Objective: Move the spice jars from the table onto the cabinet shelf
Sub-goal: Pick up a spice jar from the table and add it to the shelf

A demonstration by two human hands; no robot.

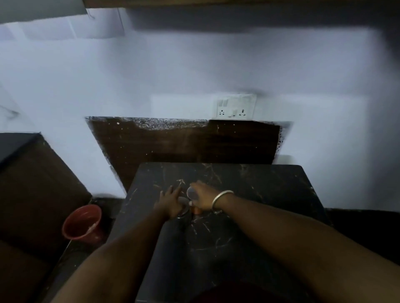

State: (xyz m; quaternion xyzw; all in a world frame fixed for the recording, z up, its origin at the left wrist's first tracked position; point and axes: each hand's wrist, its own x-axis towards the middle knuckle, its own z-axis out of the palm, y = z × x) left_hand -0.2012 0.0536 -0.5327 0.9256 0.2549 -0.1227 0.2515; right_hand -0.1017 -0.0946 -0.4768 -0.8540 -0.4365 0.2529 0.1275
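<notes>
Two spice jars were under my hands near the middle of the table (270, 194), both blurred and half hidden. My right hand (204, 199) was curled round the orange jar (192, 193). Its round pale top showed at the nine o'clock side of my knuckles, and an orange patch showed below them at six o'clock. I could not tell whether it was on the table or already lifted.

My left hand (170, 204) lay flatter. Its fingers (174, 191) reached straight toward twelve o'clock and gripped nothing, while the palm rested on the metal-lidded jar (183, 208). That jar sat just beside the orange jar, at its seven o'clock. I could not see whether my thumb had hooked the lid.

To lift well, I judged that the left fingers had to curl down round the jar's sides, because a palm pressed on a smooth lid would carry nothing. The jars were so close that raising one askew could knock the other, so it seemed better to lift straight up and keep each one upright. I took the shelf to be high at twelve o'clock, where a brown edge (216, 2) showed above the wall. That meant a long reach, so I wanted a firm hold on each jar's body before leaving the table.
</notes>
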